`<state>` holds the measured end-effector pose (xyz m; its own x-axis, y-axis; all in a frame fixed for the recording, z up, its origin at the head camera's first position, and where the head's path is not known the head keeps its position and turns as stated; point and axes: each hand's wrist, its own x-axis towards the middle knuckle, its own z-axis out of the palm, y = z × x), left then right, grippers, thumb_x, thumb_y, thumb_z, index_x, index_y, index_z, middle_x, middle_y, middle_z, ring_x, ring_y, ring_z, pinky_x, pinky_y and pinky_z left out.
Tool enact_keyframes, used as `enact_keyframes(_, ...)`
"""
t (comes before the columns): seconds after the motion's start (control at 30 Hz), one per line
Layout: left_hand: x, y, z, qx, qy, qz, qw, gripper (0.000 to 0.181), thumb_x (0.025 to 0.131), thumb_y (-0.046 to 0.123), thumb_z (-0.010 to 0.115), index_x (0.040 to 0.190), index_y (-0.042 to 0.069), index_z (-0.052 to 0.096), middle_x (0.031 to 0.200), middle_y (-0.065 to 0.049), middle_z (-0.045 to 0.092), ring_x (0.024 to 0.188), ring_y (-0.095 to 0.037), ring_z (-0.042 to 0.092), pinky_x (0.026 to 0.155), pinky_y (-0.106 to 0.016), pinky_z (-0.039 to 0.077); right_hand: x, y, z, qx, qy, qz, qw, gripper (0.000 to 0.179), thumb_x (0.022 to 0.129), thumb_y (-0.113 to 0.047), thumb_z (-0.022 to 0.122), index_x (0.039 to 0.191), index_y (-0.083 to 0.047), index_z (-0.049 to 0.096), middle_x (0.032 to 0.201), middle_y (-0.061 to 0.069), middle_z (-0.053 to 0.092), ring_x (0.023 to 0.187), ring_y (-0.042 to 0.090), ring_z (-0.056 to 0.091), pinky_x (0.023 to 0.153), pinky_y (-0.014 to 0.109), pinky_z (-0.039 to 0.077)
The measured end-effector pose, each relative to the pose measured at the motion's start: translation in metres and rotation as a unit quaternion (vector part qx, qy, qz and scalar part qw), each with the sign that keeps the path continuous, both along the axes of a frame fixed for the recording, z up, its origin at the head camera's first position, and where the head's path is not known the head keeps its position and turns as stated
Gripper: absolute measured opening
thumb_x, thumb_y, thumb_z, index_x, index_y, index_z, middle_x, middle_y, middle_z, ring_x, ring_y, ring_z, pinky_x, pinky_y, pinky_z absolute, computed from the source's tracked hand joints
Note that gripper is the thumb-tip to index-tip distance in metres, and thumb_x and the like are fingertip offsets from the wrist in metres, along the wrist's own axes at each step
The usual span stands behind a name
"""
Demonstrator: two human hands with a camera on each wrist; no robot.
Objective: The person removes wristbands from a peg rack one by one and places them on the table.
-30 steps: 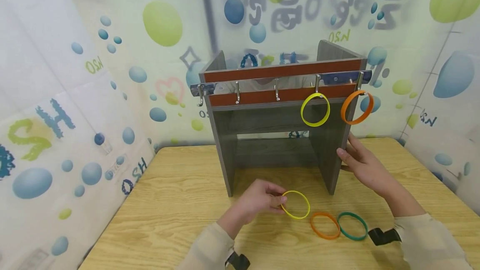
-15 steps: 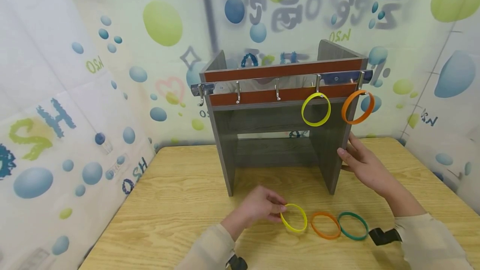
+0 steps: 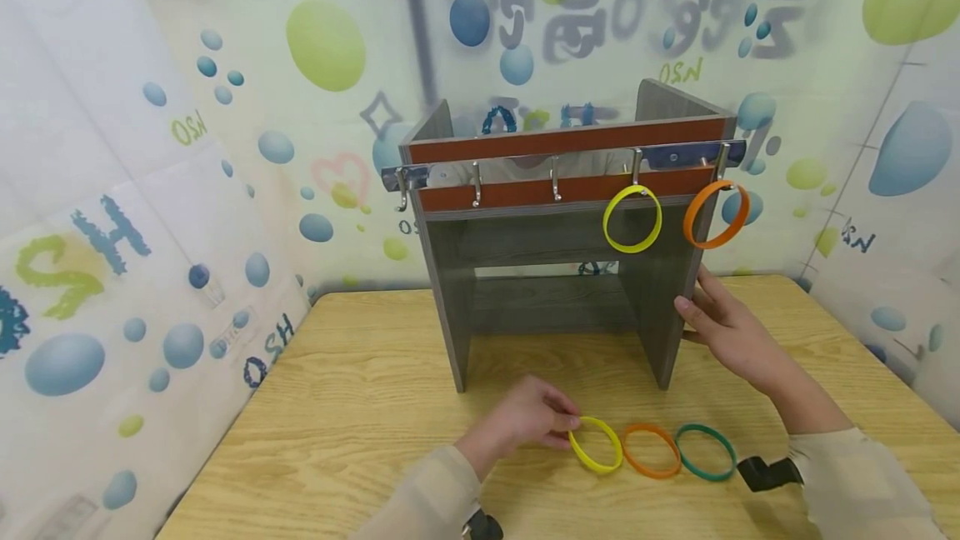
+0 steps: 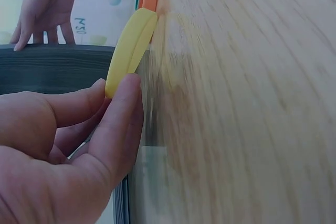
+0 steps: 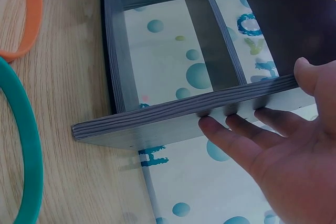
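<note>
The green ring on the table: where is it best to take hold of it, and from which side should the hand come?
The green ring lies flat, beside the orange ring. Probably pinch its free right rim from above, thumb inside, finger outside; that side is clear, while the left rim meets the orange one.

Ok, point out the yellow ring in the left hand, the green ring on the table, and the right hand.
yellow ring [image 3: 596,445], head view, its band
green ring [image 3: 705,452], head view, its band
right hand [image 3: 726,328], head view, back of hand
</note>
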<state>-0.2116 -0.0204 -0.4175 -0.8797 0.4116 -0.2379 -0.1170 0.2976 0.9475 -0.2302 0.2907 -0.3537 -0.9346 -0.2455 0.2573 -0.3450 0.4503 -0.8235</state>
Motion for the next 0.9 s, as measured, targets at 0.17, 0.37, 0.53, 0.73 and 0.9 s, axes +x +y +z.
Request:
enact_keyframes(0.17,0.0013,0.0053,0.0001,-0.008,0.002,0.004,1.0000,0.011,0.093,-0.007,0.075,0.104,-0.008,0.077,0.090,-0.014,0.074,0.071,-0.019,0.072,0.073,-0.035,0.068,0.0003,-0.0003,0.0005,0.000,-0.001,-0.001,1.0000,0.074,0.117,-0.032,0.042,0.169,-0.039,-0.009,0.173,0.032,0.021,0.150,0.059,0.037,0.102,0.060,0.057)
enact_keyframes(0.37,0.0012,0.0062,-0.0019,-0.017,0.008,-0.007,0.9998,0.012,0.093,-0.007,0.076,0.105,-0.008,0.076,0.090,-0.012,0.073,0.073,-0.020,0.073,0.073,-0.036,0.068,-0.0010,-0.0007,0.0000,0.001,-0.005,-0.001,1.0000,0.074,0.117,-0.033,0.042,0.169,-0.039,-0.009,0.174,0.031,0.020,0.151,0.059,0.036,0.102,0.060,0.056)
enact_keyframes(0.53,0.0043,0.0069,0.0007,-0.028,0.018,-0.016,0.9993,0.013,0.093,-0.009,0.074,0.106,-0.008,0.076,0.092,-0.012,0.073,0.076,-0.020,0.074,0.073,-0.037,0.068,-0.0012,-0.0005,0.0001,0.003,-0.003,-0.003,1.0000,0.074,0.117,-0.033,0.042,0.169,-0.040,-0.009,0.174,0.030,0.021,0.151,0.058,0.037,0.102,0.060,0.057)
enact_keyframes(0.73,0.0060,0.0064,0.0026,-0.052,0.050,-0.043,0.9965,0.021,0.088,-0.010,0.078,0.109,-0.008,0.076,0.094,-0.010,0.070,0.080,-0.014,0.067,0.073,-0.032,0.066,-0.0003,0.0000,-0.0004,-0.001,-0.001,-0.001,1.0000,0.073,0.117,-0.032,0.042,0.169,-0.040,-0.009,0.173,0.031,0.023,0.149,0.057,0.040,0.101,0.058,0.058)
enact_keyframes(0.9,0.0056,0.0040,0.0035,-0.076,0.077,-0.066,0.9919,0.026,0.086,-0.009,0.079,0.112,-0.005,0.077,0.094,-0.007,0.072,0.083,-0.011,0.063,0.072,-0.026,0.061,-0.0001,0.0000,-0.0002,-0.001,-0.002,-0.002,1.0000,0.073,0.117,-0.032,0.042,0.169,-0.040,-0.009,0.173,0.031,0.022,0.150,0.057,0.039,0.101,0.058,0.058)
